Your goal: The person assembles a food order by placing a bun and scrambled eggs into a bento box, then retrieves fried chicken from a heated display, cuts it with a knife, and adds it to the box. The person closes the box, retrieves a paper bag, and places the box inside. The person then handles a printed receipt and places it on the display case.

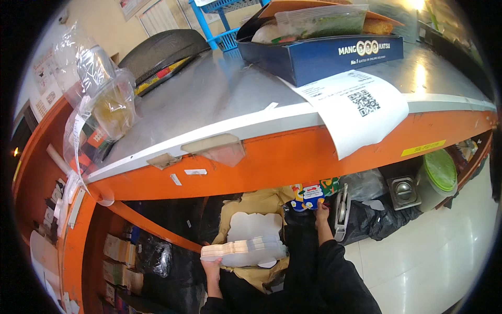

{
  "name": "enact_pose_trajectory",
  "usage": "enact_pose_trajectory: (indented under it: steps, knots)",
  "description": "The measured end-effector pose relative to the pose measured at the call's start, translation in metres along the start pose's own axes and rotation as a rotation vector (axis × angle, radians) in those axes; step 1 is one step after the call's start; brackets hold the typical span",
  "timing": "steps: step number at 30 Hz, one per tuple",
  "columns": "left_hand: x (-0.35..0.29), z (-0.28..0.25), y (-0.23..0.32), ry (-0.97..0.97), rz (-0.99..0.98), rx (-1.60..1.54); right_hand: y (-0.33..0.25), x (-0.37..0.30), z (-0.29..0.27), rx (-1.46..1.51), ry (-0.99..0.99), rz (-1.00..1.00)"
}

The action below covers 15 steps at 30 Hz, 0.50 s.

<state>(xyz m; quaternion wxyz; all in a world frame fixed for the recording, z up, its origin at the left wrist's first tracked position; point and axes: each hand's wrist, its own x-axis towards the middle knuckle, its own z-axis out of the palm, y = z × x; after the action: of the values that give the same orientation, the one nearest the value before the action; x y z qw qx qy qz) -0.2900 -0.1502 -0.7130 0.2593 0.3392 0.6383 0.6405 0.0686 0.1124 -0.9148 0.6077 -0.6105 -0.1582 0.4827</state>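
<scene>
Below the counter, my left hand (pixel 211 268) is closed on the near left end of a thick stack of die-cut cardboard sheets (pixel 238 248), white with wavy edges. The stack lies tilted, its layered edges showing, over more white die-cut sheets (pixel 256 225) in torn brown wrapping paper (pixel 225 217). To the right, my right hand (pixel 322 215) pinches the lower edge of a colourful printed cardboard piece (pixel 309 197), mostly blue with red, yellow and green. Its upper edge is hidden by the counter front.
An orange-fronted steel counter (pixel 209 118) overhangs both hands, bearing a blue food box (pixel 319 60), a hanging receipt (pixel 374 112) and a bagged order (pixel 107 110). Below right are a black plastic bag (pixel 376 222), a metal lidded container (pixel 403 192) and a green-lidded tub (pixel 440 170).
</scene>
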Motion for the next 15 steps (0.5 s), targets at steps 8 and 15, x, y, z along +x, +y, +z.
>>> enact_pose_trajectory:
  steps: [8,15]
  knots:
    - [-0.001,-0.002,0.001,0.001,-0.023,-0.011,-0.065,0.012,0.014,0.071,-0.201,0.179]
    - [0.002,0.003,0.003,-0.053,0.046,-0.043,-0.119,-0.003,0.051,0.141,-0.287,-0.252]
